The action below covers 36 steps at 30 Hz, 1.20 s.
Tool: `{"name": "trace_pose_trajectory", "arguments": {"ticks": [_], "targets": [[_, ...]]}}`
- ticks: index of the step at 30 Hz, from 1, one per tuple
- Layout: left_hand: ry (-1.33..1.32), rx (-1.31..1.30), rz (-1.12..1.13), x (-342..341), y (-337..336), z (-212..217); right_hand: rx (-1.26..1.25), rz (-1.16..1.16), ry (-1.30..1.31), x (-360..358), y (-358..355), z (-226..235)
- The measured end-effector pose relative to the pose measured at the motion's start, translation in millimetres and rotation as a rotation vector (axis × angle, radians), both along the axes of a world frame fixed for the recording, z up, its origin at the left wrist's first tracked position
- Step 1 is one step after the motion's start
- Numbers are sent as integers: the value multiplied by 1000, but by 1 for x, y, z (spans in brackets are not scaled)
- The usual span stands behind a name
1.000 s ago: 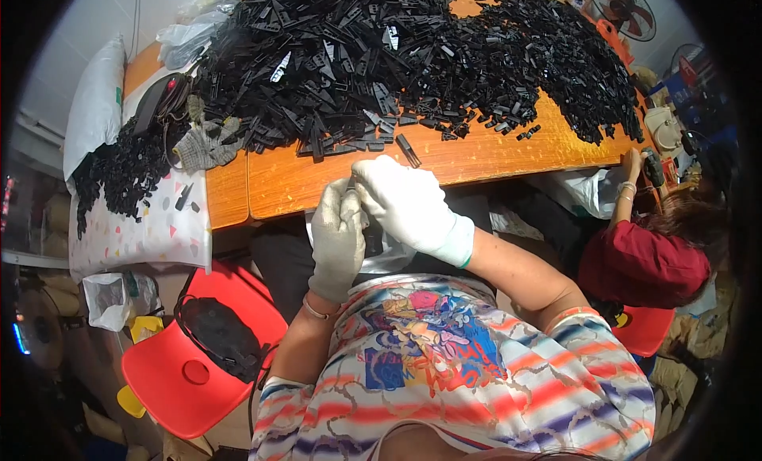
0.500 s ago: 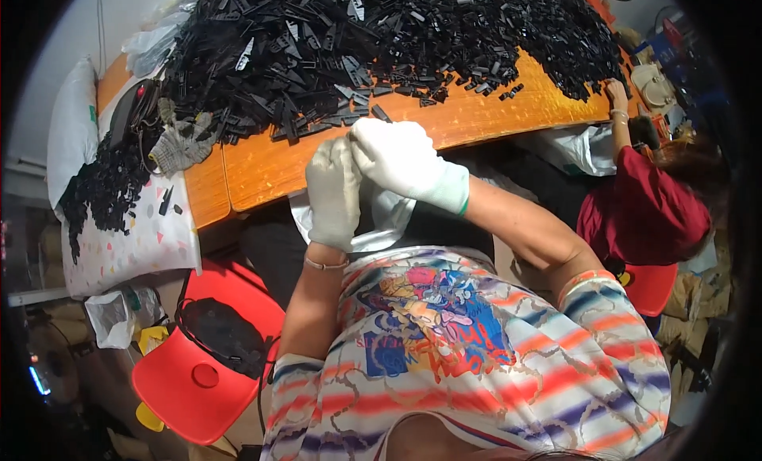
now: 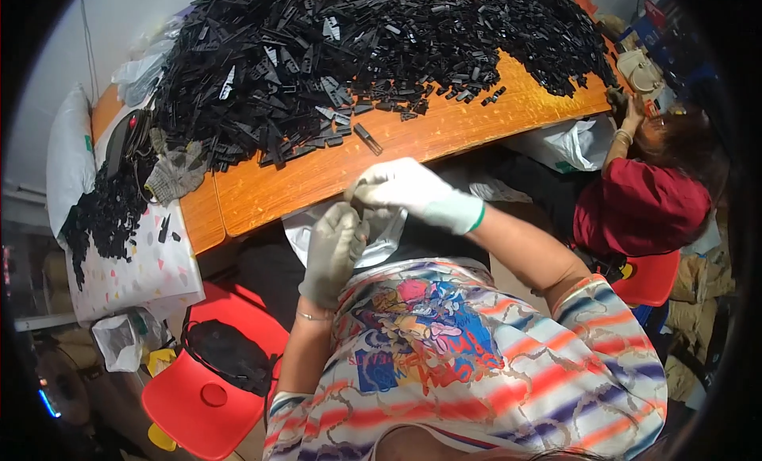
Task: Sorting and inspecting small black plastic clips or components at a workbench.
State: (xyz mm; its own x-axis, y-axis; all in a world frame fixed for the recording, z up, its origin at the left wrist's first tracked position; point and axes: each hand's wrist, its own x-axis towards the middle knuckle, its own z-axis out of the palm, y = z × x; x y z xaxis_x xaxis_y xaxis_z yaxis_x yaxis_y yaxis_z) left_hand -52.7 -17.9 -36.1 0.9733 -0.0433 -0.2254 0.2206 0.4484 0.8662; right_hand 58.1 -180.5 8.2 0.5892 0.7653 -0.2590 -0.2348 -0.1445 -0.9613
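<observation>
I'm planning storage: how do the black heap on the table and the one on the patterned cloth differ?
The table heap is far larger than the cloth heap. The table heap fills the view's top middle; the cloth heap lies at far left. Both are loose, jumbled and black.

Long table with a glossy orange-brown wood-grain top (image 3: 278,193), scuffed pale in patches; a seam crosses it near its left end. Most of the surface lies under a broad heap of black plastic pieces (image 3: 294,80), many of them long flat wedges, smaller and blockier toward the right. I note one loose narrow dark bar (image 3: 367,139) by itself near the front edge. Left end: white sheet with coloured flecks (image 3: 151,282), draped over the front, bearing small black scraps (image 3: 107,215). Speckled grey knitted glove (image 3: 178,174) beside them, near the wood.
</observation>
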Motion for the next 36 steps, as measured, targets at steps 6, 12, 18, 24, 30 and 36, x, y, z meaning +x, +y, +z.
{"name": "trace_pose_trajectory", "arguments": {"ticks": [6,12,18,24,30,36], "targets": [[-72,238,-28,-13,-14,-13,-290,-131,-383,-20,6,-30],[-353,1385,132,-16,13,-34,-273,7,-669,17,-29,-21],[-147,1668,-11,4,6,2,-565,-524,-931,68,-32,-27],[-598,1902,42,89,2,33,-765,-507,-1080,92,-10,-41],[-772,2076,-193,133,-5,25,-812,-515,-1155,98,-11,-53],[-805,2139,-197,136,-9,13,-765,-496,-1234,92,-20,-56]]}}
